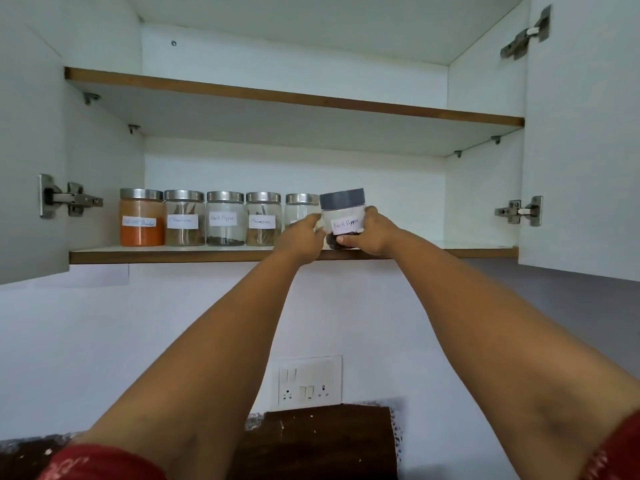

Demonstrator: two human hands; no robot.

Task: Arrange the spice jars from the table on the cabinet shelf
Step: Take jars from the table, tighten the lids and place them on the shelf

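Both arms reach up; right hand [372, 233] grips, left hand [301, 237] touches.

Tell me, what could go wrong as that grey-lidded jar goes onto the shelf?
The grey-lidded jar sits right at the lower shelf's front edge, held by the right hand; let go there, it might tip off. It is also close beside the fifth steel-lidded jar, where the left hand is, so pushing it in could knock that neighbour. Its label reads Black Pepper, like the third jar, so the two could be confused.
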